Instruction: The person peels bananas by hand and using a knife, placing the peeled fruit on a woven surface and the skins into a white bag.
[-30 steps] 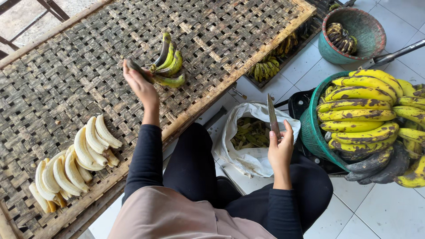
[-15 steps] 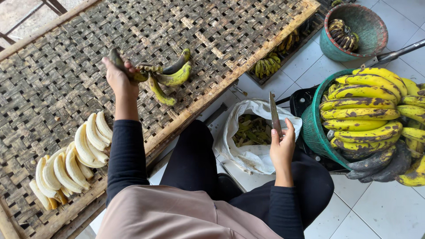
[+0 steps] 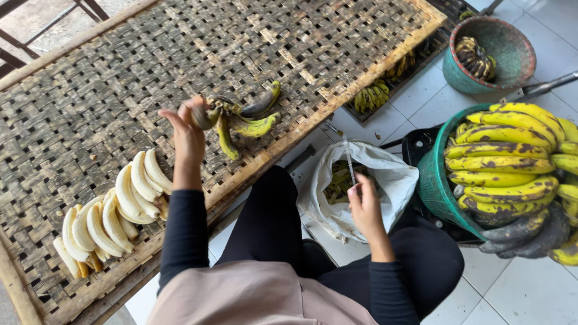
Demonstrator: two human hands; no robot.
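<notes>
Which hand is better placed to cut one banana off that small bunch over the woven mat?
The right hand, probably: it holds the thin knife, blade up, over the white bag. The left hand is busy gripping the small green-yellow banana bunch by its stem above the woven bamboo mat.

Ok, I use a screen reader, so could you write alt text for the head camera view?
Seen from above, a seated person's left hand holds a small bunch of bananas over a woven bamboo tray, while the right hand holds a knife above a white bag. Peeled bananas lie on the tray; a green basket of ripe bananas stands at right.
</notes>
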